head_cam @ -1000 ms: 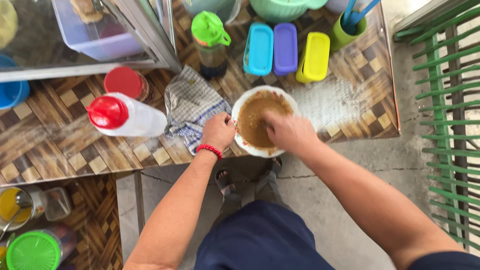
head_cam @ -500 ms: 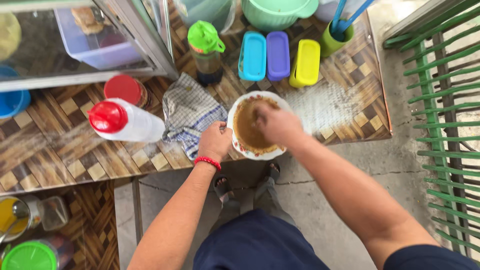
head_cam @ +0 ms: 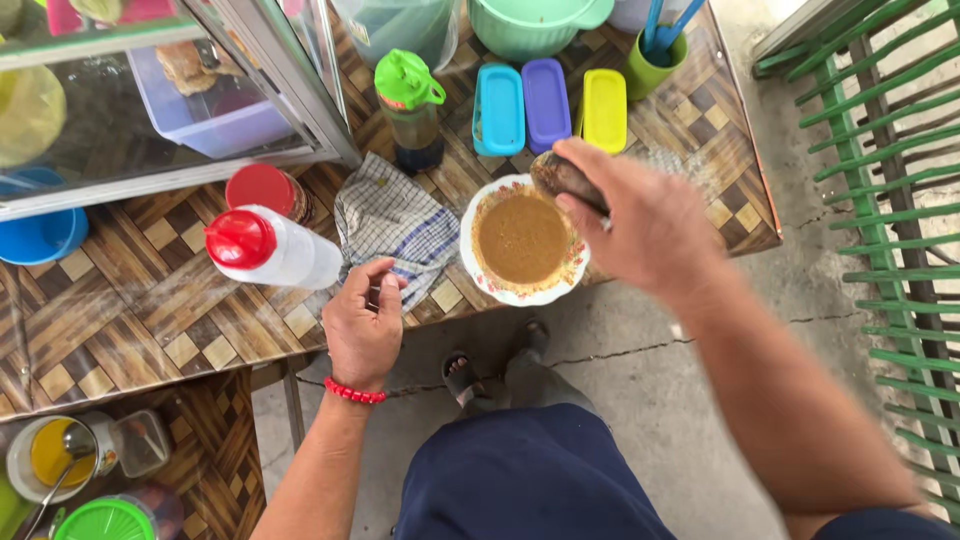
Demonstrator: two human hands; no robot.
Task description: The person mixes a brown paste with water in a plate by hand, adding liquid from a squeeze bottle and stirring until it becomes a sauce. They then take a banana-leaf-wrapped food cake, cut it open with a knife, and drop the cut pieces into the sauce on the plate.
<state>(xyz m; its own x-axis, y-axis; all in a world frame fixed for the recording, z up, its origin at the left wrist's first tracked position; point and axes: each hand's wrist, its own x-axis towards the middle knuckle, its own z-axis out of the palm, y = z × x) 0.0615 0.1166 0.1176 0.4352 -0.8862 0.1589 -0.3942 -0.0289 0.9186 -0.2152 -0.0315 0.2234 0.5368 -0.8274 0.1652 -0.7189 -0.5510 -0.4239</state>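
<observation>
We find our right hand [head_cam: 640, 225] raised over the far rim of the round white plate with a floral edge [head_cam: 523, 240], fingers curled shut around a dark, rounded, stone-like grinding tool [head_cam: 562, 178]. Only its blunt end shows past the fingertips; its long axis slants from the hand toward the upper left, along the plate's far edge. The brown paste [head_cam: 520, 237] spread across the plate lies just below and to the left of that tool, so this is clearly the nearer hand.

Our left hand [head_cam: 362, 325], with a red bead bracelet [head_cam: 354, 392] at the wrist, hangs loosely half-closed at the table's near edge. We cannot tell whether anything is pinched in it. It sits just at the corner of the blue-and-white checked cloth [head_cam: 395, 220], apart from the plate.

Further out on the woven-pattern tabletop [head_cam: 150, 320] we see a clear squeeze bottle with a red cap [head_cam: 265, 250] lying on its side, a green-capped bottle [head_cam: 410, 110], and three small lidded tubs, blue, purple and yellow [head_cam: 548, 105], beyond the plate.
</observation>
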